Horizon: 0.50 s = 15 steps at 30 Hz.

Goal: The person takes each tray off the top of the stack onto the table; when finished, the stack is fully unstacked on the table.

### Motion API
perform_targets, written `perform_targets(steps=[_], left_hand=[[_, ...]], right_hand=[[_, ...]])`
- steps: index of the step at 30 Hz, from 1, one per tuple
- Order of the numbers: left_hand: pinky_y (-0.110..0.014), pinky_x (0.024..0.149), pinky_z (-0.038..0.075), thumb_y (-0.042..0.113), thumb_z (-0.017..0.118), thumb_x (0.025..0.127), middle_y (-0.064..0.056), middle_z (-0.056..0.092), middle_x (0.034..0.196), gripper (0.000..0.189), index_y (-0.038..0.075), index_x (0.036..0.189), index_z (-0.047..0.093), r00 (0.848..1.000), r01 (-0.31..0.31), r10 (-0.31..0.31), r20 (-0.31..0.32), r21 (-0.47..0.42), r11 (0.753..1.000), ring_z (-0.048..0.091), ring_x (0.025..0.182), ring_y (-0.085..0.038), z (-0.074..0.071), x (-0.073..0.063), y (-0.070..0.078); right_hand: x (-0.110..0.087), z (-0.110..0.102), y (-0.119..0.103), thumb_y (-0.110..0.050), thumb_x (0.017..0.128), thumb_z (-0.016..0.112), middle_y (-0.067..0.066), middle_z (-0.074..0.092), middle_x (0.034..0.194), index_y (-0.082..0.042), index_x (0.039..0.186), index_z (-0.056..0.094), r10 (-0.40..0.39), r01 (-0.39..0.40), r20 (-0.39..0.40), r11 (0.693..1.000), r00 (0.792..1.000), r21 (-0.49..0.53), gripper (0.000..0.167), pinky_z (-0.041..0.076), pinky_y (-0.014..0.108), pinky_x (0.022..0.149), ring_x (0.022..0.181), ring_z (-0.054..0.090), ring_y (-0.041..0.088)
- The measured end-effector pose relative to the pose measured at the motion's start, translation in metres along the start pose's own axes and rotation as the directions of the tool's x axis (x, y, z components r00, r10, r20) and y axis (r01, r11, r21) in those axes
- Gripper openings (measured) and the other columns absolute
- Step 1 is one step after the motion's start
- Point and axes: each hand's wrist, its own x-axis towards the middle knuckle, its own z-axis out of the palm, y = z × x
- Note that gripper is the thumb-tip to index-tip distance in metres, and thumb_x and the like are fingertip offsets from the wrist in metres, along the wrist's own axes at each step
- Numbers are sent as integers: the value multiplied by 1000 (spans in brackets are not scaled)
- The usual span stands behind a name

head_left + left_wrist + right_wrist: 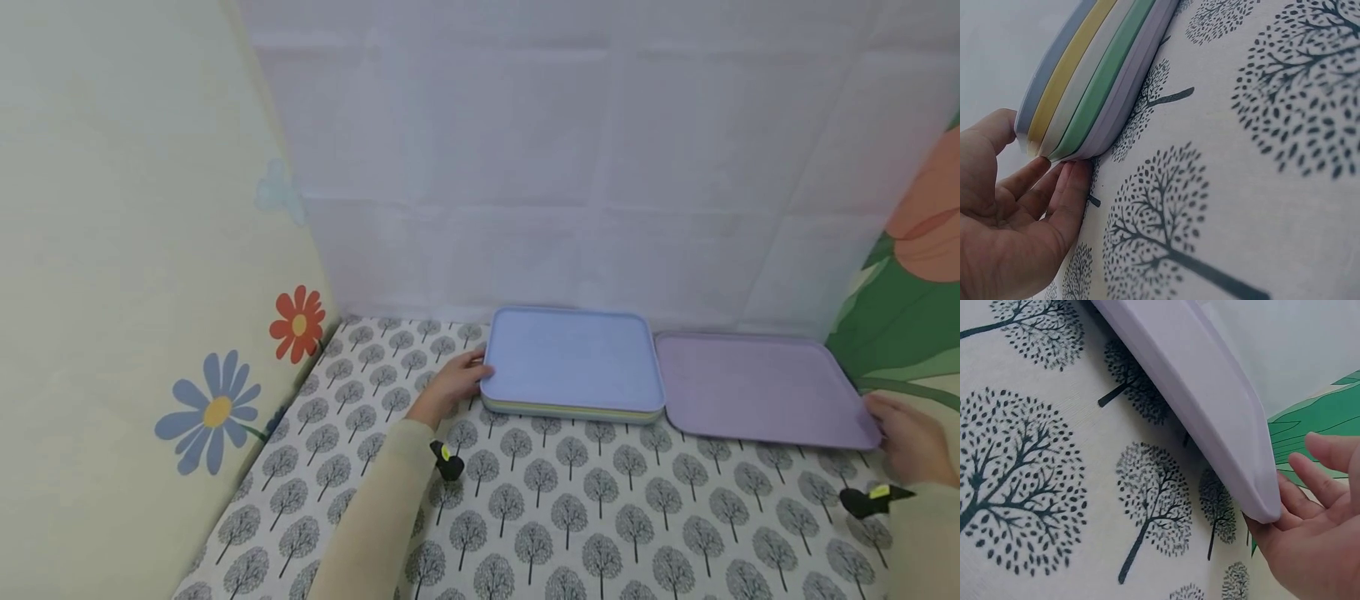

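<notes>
A neat stack of rectangular trays (570, 354), pale blue on top, lies on the tree-print cloth near the back. The left wrist view shows its layers edge-on: a blue tray (1060, 59), then yellow, white, green and lilac ones. My left hand (453, 383) is at the stack's left end, thumb by the top tray's rim and extended fingertips against the lower trays' sides. A lilac tray (757, 387) lies right beside the stack. My right hand (911, 437) touches that tray's right end near its front corner with extended fingers, the thumb held off it.
A tree-print cloth (562, 517) covers the table. Behind stands a creased white sheet (525, 150). A cream flower-decorated wall (112, 250) borders the left, and a leaf-and-flower panel (900, 317) stands close by my right hand.
</notes>
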Motion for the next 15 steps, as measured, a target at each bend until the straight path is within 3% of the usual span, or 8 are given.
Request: perform_targets(steps=[8, 10, 12, 15], left_hand=[[-43, 112, 44, 23, 63, 100, -13, 45, 156, 64, 11, 157, 36, 1000, 4, -4, 5, -14, 1000, 54, 133, -31, -1, 2, -1], [-43, 113, 44, 23, 63, 100, -13, 45, 156, 64, 12, 157, 36, 1000, 6, -6, 4, -18, 1000, 54, 133, -31, -1, 2, -1], [-43, 113, 44, 24, 63, 100, -13, 44, 156, 64, 12, 157, 36, 1000, 5, -5, 3, -17, 1000, 54, 133, -31, 0, 3, -2], [-44, 113, 44, 24, 64, 100, -13, 44, 156, 64, 13, 157, 37, 1000, 6, -6, -3, -14, 1000, 55, 133, -30, 0, 3, -2]], right_hand=[[-1, -2, 5, -27, 105, 48, -14, 8, 165, -16, 160, 8, -18, 6, 83, 990, 996, 142, 69, 5, 26, 124, 149, 6, -1], [-2, -3, 7, -28, 104, 51, -22, 29, 157, -19, 159, 13, -33, 19, 88, 987, 996, 160, 67, 7, 24, 124, 148, 11, -4], [-4, -2, 8, -27, 104, 51, -27, 36, 148, -16, 159, 16, -71, 61, 72, 990, 995, 127, 66, 10, 24, 124, 146, 17, -6], [-5, 3, 6, -29, 104, 49, -25, 50, 130, -7, 159, 27, -140, 140, -1, 990, 990, -17, 63, 20, 29, 125, 139, 34, -2]])
